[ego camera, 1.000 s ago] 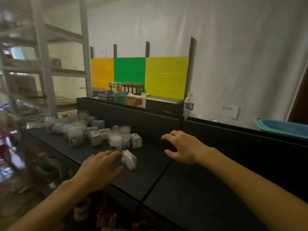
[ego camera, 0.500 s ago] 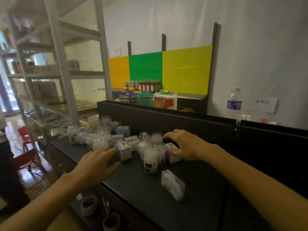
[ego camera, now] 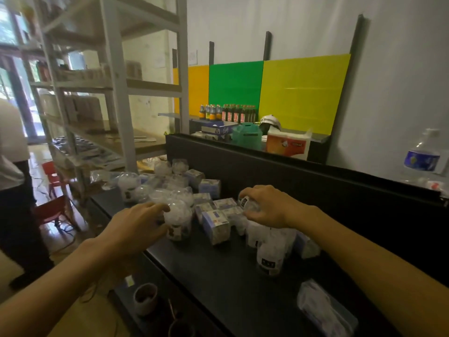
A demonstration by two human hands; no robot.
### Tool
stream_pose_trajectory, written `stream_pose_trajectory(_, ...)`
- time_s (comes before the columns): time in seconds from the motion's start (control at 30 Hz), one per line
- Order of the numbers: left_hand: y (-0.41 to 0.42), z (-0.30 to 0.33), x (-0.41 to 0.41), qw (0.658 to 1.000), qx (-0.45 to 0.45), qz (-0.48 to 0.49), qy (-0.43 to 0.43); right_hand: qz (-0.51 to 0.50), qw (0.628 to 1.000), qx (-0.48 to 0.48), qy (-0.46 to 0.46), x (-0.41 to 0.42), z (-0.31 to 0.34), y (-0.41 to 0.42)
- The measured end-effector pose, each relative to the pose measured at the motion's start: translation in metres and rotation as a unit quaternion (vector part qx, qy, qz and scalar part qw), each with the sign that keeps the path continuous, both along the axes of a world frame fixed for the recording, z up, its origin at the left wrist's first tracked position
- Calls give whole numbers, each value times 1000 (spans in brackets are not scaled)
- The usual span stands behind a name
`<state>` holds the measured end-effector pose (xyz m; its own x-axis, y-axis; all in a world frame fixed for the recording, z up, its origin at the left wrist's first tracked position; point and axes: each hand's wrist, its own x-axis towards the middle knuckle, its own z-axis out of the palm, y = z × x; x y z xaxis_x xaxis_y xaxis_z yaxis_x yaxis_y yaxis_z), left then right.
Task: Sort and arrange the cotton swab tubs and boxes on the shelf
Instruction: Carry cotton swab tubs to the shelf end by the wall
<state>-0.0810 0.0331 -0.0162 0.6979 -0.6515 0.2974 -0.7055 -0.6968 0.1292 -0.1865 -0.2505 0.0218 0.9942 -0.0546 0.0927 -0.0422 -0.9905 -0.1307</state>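
Both hands sit in the tub-and-box cluster on the black shelf (ego camera: 218,271): left hand (ego camera: 141,224) curled against an upright clear tub (ego camera: 178,222) just to its right, right hand (ego camera: 264,205) gripping a small tub (ego camera: 245,201) from above, boxes (ego camera: 216,220) between them.

A white wall (ego camera: 303,23) fills the view from twelve to three o'clock, with orange (ego camera: 194,93), green (ego camera: 235,86) and yellow panels (ego camera: 303,93) fixed to it between dark uprights. At ten o'clock stands a grey metal rack (ego camera: 116,93) with wooden boards. Daylight enters through a window (ego camera: 9,27) at far eleven o'clock, shining on the pale floor (ego camera: 36,152). Small red chairs (ego camera: 53,210) sit at nine o'clock beside the rack.
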Motion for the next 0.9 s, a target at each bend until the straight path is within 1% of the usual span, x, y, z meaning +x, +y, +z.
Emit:
stream_pose_trajectory(0.13, 7, -5, 30, 1000, 1, -8, -3, 6, 1000, -16, 11, 31, -2, 21)
stream_pose_trajectory(0.23, 7, -5, 57, 999, 8, -39, -9, -13, 1000, -23, 6, 46, -7, 36)
stream_pose_trajectory(0.37, -5, -4, 88, 994, 38, -106, 4, -65, 997, -32, 29, 56, -12, 50)
stream_pose_trajectory(0.5, -22, -5, 111, 982, 67, -178, -2, -142, 988, -46, 35, 49, -8, 52)
stream_pose_trajectory(0.6, -33, -4, 122, 969, 66, -236, 24, -216, 975, -43, 37, 28, -6, 52)
stream_pose_trajectory(0.77, -42, 1, 128, 944, 82, -313, 61, -343, 937, -32, 61, -14, -11, 55)
stream_pose_trajectory(0.9, -43, 1, 134, 928, 79, -358, 67, -413, 907, 8, 81, -33, -17, 60)
